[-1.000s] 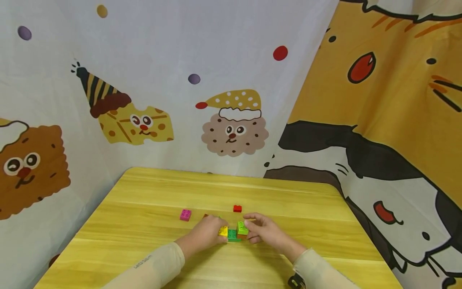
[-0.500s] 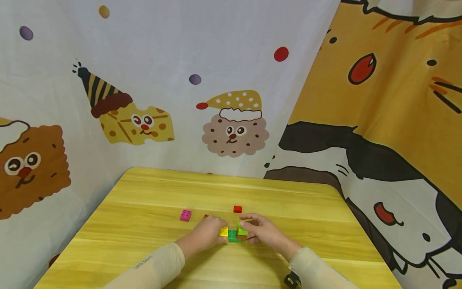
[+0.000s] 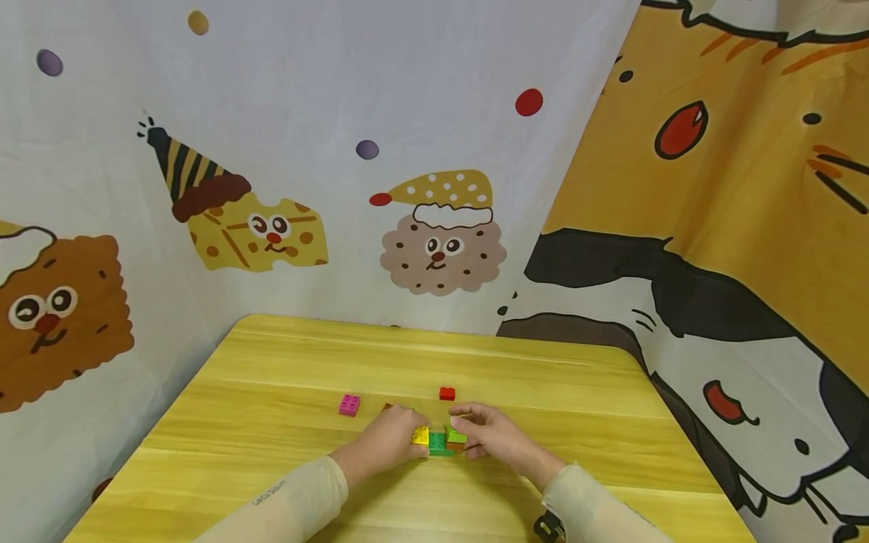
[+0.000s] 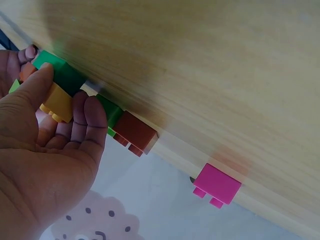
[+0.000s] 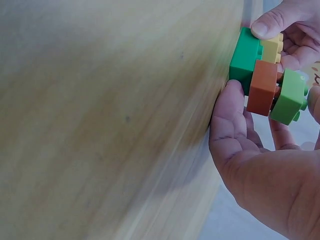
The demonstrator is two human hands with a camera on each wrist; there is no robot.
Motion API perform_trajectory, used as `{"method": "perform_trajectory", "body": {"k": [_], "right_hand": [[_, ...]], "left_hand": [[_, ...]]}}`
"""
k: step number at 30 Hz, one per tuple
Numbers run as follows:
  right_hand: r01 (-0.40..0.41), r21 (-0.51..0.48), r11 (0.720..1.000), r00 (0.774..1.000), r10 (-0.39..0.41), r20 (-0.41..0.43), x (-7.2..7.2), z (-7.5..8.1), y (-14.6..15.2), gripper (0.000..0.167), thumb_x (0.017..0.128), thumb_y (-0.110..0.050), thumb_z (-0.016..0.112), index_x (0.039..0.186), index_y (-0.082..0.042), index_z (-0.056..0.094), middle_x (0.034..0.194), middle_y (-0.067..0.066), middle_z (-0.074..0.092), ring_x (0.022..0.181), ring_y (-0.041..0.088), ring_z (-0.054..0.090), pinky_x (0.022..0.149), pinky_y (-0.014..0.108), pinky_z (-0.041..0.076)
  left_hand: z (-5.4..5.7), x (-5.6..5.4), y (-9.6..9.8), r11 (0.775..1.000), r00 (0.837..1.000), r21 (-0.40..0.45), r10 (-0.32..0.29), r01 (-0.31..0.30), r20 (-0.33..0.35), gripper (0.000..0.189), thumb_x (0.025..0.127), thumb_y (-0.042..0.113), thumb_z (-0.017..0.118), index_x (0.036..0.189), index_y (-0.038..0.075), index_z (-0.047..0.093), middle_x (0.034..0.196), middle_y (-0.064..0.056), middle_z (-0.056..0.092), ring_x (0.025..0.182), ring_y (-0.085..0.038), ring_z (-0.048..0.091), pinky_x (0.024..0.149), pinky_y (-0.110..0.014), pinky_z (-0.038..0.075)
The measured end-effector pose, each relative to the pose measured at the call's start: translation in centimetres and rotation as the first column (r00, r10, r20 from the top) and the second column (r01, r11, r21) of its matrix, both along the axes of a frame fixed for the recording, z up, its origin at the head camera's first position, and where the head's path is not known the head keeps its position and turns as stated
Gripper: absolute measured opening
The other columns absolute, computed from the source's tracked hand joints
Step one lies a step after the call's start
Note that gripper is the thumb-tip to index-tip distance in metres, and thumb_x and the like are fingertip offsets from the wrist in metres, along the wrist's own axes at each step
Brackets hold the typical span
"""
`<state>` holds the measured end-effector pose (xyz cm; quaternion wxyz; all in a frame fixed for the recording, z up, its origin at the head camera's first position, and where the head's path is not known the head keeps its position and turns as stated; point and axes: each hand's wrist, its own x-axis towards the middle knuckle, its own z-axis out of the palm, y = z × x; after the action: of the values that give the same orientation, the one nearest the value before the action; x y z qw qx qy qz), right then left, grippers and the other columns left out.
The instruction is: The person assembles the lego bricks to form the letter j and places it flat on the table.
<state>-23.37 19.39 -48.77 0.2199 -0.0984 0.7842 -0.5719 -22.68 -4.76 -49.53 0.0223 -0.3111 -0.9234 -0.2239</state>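
Stacking appeared incomplete: left hand pinched green brick, right hand curled round lime brick, which seemingly needed pressing down.

Left of the dark green brick in the head view, the left hand hides part of the yellow brick and most of a brown brick; right of the dark green brick, the right hand covers part of the light green brick. Below-left of the dark green brick, the left sleeve bears unreadably small lettering; below-right, a black object partly behind the right sleeve is unidentifiable.
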Motion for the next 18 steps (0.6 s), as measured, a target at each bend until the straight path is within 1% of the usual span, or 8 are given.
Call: {"method": "perform_trajectory", "body": {"k": [2,12,18], "right_hand": [[-0.003,0.005,1.000,1.000,0.003,0.000,-0.05,-0.10,0.02,0.063,0.093,-0.049,0.065,0.140,-0.009,0.054,0.121,0.011,0.060,0.084,0.024,0.059,0.076,0.042,0.058],[-0.006,-0.010,1.000,1.000,0.006,0.013,0.15,0.10,-0.09,0.060,0.095,-0.046,0.063,0.140,-0.006,0.053,0.118,0.011,0.060,0.081,0.022,0.057,0.076,0.043,0.057],[-0.012,-0.006,1.000,1.000,0.012,-0.004,0.09,-0.05,-0.16,0.058,0.095,-0.044,0.066,0.137,-0.005,0.055,0.113,0.014,0.062,0.078,0.021,0.059,0.073,0.041,0.057]], "left_hand": [[0.02,0.02,0.01,1.000,1.000,0.007,0.001,-0.001,0.002,0.037,0.077,0.026,0.087,0.105,0.005,0.075,0.096,-0.001,0.073,0.077,-0.004,0.058,0.065,-0.020,0.050],[0.05,0.04,0.03,1.000,1.000,0.001,0.002,-0.002,-0.003,0.037,0.077,0.026,0.087,0.105,0.005,0.075,0.097,-0.002,0.073,0.077,-0.003,0.058,0.065,-0.020,0.050],[0.06,0.02,0.03,1.000,1.000,0.001,0.004,-0.004,-0.001,0.038,0.077,0.026,0.087,0.106,0.006,0.075,0.096,-0.001,0.073,0.076,-0.003,0.057,0.064,-0.019,0.049]]}}
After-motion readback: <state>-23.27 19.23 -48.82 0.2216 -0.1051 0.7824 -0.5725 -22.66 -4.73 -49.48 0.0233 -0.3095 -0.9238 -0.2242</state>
